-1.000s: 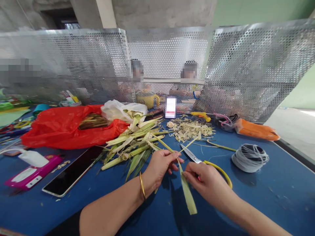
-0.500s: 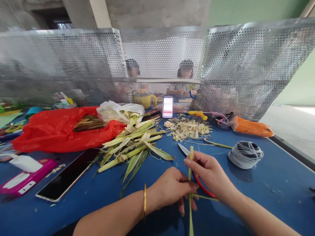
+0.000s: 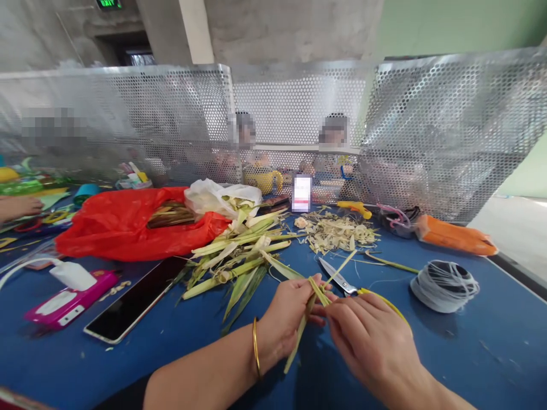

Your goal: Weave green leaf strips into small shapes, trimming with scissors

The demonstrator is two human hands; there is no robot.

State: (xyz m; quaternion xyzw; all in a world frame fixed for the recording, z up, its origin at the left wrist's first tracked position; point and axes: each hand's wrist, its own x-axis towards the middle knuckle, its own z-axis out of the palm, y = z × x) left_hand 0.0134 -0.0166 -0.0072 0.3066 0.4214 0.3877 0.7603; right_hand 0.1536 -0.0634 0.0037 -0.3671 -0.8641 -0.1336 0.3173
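Note:
My left hand, with a gold bangle at the wrist, pinches folded yellow-green leaf strips where they cross one another. One long end hangs down below the fingers and another sticks up to the right. My right hand closes on the same strips from the right, its fingertips partly hidden behind its back. Just beyond the hands lie scissors, blades pointing away to the left; a yellow handle curves out past my right hand. To the left is a heap of long husk-like leaves.
Dry scraps lie behind the scissors, with a spool of pale thread at right. On the left are a dark phone, a magenta power bank and a red plastic bag. A perforated metal screen stands behind; people sit beyond it.
The strip that stood upright is now slanted and folded across. My right hand has come down and turned palm-down beside my left. The view has shifted, bringing another person's hand in at far left.

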